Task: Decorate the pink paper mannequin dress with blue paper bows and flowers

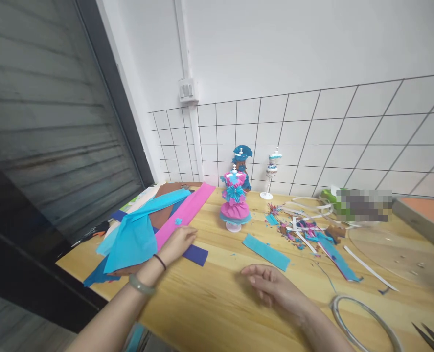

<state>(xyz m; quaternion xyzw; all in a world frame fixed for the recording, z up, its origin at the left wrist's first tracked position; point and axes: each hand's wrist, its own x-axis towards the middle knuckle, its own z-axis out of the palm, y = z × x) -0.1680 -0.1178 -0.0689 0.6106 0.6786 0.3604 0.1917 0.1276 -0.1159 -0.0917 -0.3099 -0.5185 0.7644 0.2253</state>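
My left hand point(182, 241) is over the right side of a pile of crepe paper, at the lower edge of a pink strip point(198, 198) and beside a dark blue strip point(196, 255). Its fingers are loosely bent, and no held thing shows in them. A small light blue paper flower point(178, 221) lies on the pink strip just beyond the knuckles. My right hand point(270, 286) hovers near the table front, fingers loosely curled and apart, with nothing visible in them. Nearest it lies a turquoise strip point(266, 252). A small dress form in a pink and blue paper dress point(235, 208) stands ahead.
Behind stand a blue-and-brown dressed form point(242, 164) and a form on a white stand point(271, 168). Paper scraps point(301, 230) spread to the right. A wire ring point(363, 320), scissors point(431, 337) and an orange-lined tray point(429, 215) are farther right. Turquoise paper point(132, 244) covers the left side.
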